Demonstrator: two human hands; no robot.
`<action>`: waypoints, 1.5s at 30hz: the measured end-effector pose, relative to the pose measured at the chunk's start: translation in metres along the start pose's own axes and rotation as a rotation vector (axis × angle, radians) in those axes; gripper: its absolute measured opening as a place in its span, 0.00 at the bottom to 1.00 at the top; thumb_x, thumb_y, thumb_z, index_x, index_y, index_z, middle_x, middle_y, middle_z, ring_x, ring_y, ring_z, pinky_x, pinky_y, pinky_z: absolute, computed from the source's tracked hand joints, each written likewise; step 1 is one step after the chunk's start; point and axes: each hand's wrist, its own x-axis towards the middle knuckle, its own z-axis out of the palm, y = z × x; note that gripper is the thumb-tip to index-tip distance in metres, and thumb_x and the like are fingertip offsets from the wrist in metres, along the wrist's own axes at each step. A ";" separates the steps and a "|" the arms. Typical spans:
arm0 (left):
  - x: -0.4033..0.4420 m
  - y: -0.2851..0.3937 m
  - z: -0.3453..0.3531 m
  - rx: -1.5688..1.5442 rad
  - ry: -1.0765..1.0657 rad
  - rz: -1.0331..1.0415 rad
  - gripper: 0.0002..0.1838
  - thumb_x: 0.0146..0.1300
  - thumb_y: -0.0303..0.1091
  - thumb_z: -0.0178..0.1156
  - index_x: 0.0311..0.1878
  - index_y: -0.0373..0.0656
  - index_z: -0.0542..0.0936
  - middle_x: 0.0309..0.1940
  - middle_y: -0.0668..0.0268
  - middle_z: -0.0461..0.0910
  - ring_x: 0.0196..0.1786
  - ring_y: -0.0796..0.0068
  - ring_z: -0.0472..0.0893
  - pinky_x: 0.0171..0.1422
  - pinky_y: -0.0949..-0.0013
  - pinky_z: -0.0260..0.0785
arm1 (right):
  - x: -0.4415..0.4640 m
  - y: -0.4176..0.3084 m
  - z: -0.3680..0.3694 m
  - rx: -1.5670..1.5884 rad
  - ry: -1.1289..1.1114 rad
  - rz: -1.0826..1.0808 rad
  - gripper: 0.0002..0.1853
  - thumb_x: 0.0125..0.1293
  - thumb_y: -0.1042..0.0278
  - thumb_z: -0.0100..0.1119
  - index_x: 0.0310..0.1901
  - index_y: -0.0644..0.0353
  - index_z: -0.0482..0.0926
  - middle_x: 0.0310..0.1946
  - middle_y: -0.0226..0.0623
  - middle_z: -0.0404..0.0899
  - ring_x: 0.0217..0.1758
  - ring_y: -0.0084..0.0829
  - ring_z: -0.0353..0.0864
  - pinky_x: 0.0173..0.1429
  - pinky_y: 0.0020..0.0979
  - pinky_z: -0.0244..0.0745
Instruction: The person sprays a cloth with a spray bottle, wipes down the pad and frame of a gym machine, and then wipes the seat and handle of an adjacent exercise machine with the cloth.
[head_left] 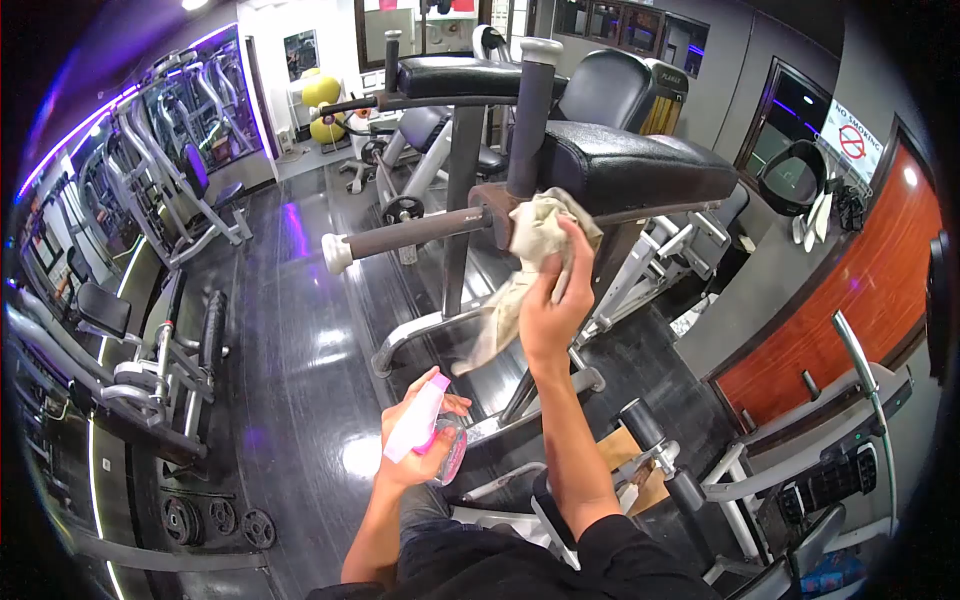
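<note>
Black shirt (480, 570), left hand (404, 466) gripping plastic spray bottle (417, 420), right hand (556, 312) clutching crumpled cloth (538, 235)

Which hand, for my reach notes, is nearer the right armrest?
Right. The right hand holds the cloth below the armrest; the left hand, lower, holds the bottle farther away.

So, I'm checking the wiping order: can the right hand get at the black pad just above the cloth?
Likely yes: the right hand holds the cloth close by the black pad, whose top looks uncovered.
</note>
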 end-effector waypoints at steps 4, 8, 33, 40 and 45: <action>0.006 -0.002 -0.004 -0.019 -0.028 0.037 0.20 0.53 0.26 0.61 0.50 0.28 0.73 0.33 0.54 0.80 0.40 0.57 0.83 0.60 0.55 0.69 | 0.019 -0.015 0.018 -0.531 -0.303 -0.420 0.17 0.58 0.71 0.58 0.50 0.54 0.79 0.57 0.38 0.74 0.65 0.46 0.67 0.66 0.43 0.64; 0.007 -0.006 -0.005 -0.019 -0.034 0.060 0.21 0.52 0.25 0.61 0.50 0.28 0.73 0.35 0.53 0.80 0.40 0.59 0.83 0.54 0.58 0.74 | 0.025 -0.001 0.013 -0.729 -0.432 -0.640 0.15 0.57 0.68 0.55 0.48 0.51 0.80 0.57 0.31 0.74 0.67 0.40 0.66 0.64 0.42 0.66; 0.007 -0.018 0.019 -0.079 -0.121 -0.002 0.20 0.47 0.18 0.57 0.47 0.28 0.73 0.34 0.55 0.80 0.41 0.60 0.83 0.51 0.62 0.73 | 0.001 0.127 -0.062 -0.269 -0.186 -0.237 0.28 0.45 0.87 0.57 0.52 0.56 0.80 0.64 0.44 0.68 0.65 0.46 0.69 0.65 0.36 0.69; 0.011 -0.019 0.036 -0.095 -0.090 -0.033 0.16 0.47 0.19 0.57 0.43 0.30 0.74 0.33 0.55 0.81 0.40 0.60 0.84 0.56 0.60 0.71 | 0.073 0.179 -0.095 -0.132 0.210 0.344 0.25 0.63 0.79 0.53 0.63 0.56 0.71 0.45 0.46 0.83 0.43 0.23 0.79 0.49 0.25 0.70; 0.010 -0.022 0.042 -0.089 -0.095 0.004 0.16 0.48 0.20 0.58 0.43 0.30 0.74 0.33 0.55 0.82 0.40 0.60 0.84 0.58 0.58 0.69 | 0.065 0.159 -0.075 -0.298 0.236 0.107 0.21 0.68 0.71 0.54 0.63 0.56 0.72 0.47 0.43 0.78 0.48 0.33 0.77 0.53 0.30 0.68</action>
